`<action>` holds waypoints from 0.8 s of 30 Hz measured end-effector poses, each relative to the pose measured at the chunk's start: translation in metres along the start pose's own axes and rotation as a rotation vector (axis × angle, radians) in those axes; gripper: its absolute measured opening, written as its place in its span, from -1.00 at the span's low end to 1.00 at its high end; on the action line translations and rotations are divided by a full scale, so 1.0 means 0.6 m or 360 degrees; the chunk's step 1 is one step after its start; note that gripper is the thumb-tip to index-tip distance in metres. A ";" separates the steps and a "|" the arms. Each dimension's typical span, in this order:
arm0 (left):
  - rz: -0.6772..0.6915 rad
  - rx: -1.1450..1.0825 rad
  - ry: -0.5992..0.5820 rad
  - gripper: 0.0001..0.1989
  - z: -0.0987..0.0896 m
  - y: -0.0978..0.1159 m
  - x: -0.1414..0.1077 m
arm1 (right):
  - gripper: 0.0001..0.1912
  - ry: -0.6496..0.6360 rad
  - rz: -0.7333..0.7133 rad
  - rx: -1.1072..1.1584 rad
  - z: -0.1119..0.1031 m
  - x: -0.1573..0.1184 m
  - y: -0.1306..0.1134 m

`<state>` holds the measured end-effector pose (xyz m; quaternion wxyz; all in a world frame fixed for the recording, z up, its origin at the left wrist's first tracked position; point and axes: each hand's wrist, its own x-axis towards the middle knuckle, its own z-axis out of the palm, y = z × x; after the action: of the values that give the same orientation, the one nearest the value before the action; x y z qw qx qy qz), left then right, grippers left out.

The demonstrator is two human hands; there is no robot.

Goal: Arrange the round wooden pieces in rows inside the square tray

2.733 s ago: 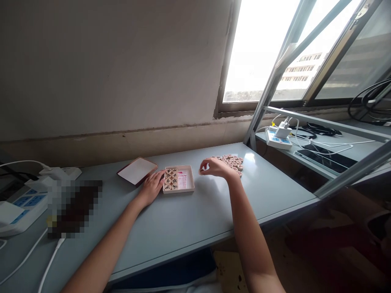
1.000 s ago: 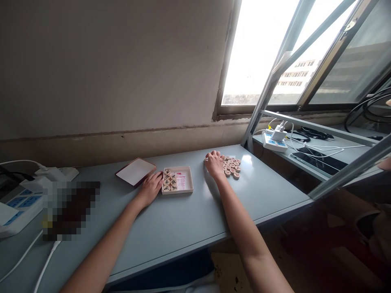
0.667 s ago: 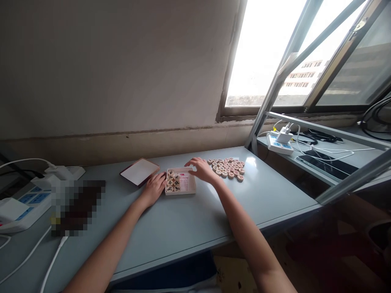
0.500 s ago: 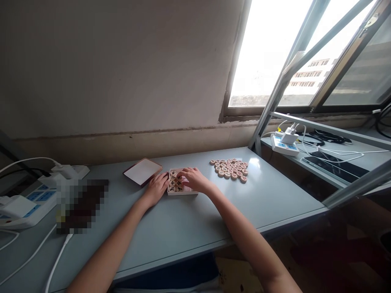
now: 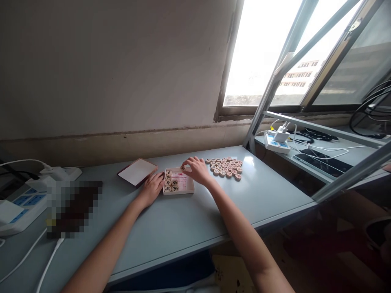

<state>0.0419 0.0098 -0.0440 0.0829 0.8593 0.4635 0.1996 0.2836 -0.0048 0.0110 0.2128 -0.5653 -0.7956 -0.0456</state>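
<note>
A shallow white box (image 5: 186, 190) lies on the desk, with several round wooden Chinese chess pieces (image 5: 168, 183) in its left part and a pink printed sheet (image 5: 181, 181) showing at its bottom. My left hand (image 5: 152, 189) rests flat by the box's left wall, fingers stretched out, holding nothing. Above the far side of the box, my right hand (image 5: 195, 169) pinches one chess piece (image 5: 183, 167) between thumb and fingertips; fingers partly cover it. More chess pieces (image 5: 226, 167) are grouped on the desk to the right of that hand.
The box lid (image 5: 138, 172) lies inside up at the left. Power strips with white plugs and cables stand at the far left (image 5: 30, 199) and on the right-hand desk (image 5: 277, 143), near a dark tablet-like device (image 5: 324, 162). A metal frame (image 5: 259, 116) rises at the right.
My right hand has taken a chess piece from the box's second column and lifted it towards the far side. My left hand stays by the box. The view has shifted slightly.
</note>
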 end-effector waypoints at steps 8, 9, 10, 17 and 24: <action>-0.0003 -0.0014 0.0011 -0.53 0.001 -0.003 -0.001 | -0.79 -0.0067 0.0592 -0.0480 -0.029 -0.021 0.088; -0.0004 -0.0016 0.0012 -0.53 0.001 -0.003 -0.001 | -0.78 -0.0069 0.0616 -0.0513 -0.029 -0.022 0.092; -0.0002 -0.0018 0.0012 -0.53 0.001 -0.003 -0.001 | -0.77 -0.0058 0.0618 -0.0514 -0.029 -0.022 0.094; -0.0035 -0.0003 -0.0041 -0.51 -0.004 0.005 -0.001 | -0.71 -0.0244 -0.0142 0.0155 -0.013 -0.010 0.014; -0.0035 0.0007 -0.0005 -0.53 -0.002 0.006 0.000 | -0.84 -0.0298 -0.0414 0.0145 0.008 -0.014 -0.053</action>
<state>0.0438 0.0076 -0.0416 0.0840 0.8546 0.4733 0.1964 0.2551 -0.0220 0.0089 0.1554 -0.4490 -0.8798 0.0161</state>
